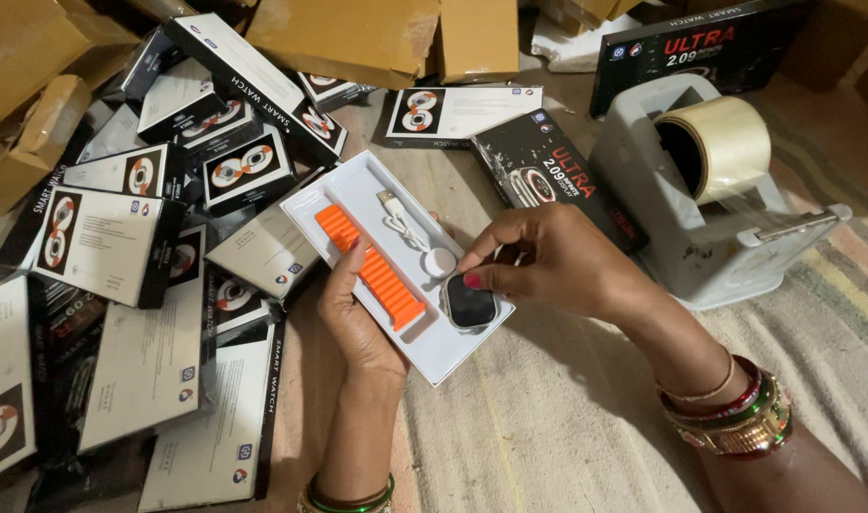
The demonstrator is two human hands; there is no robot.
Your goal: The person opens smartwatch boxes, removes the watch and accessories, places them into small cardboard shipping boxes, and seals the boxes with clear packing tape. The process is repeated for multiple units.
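Observation:
My left hand (358, 318) holds a white open tray (358, 185) from below, thumb resting by the orange ribbed strap (372, 271) that lies in its left slot. A white charging cable with a round puck (410, 233) lies in the tray's middle. My right hand (548, 256) reaches in from the right, its thumb and fingers pinched at the top edge of the square black watch body (472, 306) seated in the tray's lower right corner.
Many black-and-white watch boxes (106, 242) are piled at the left. A grey tape dispenser with a clear tape roll (714, 142) stands at the right. Brown cardboard cartons (358, 33) sit at the back. A striped mat (548, 427) covers the floor.

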